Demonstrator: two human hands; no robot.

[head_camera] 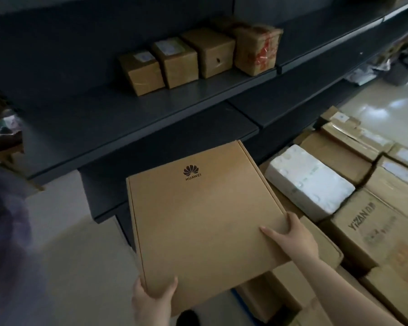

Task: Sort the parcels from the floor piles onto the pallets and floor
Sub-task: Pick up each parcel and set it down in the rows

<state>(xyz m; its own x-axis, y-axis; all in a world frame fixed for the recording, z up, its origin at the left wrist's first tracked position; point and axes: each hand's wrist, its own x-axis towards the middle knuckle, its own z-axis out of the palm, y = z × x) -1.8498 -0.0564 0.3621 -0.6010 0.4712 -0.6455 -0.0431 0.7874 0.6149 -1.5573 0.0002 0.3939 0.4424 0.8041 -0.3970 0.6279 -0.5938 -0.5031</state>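
The flat parcel (203, 222) rides level because left hand (151, 300) pinches its near corner and right hand (290, 234) clasps the opposite edge.

— Open floor (80, 243) to the left, bare and passable.
— Blocked on the right: stacked cartons (368, 231) packed tight, white foam box (309, 182) on top.
— Ahead, dark shelving (127, 118) jutting out low.
— Free shelf surface left of the four small boxes (198, 57); to the far left, a blurred shape.
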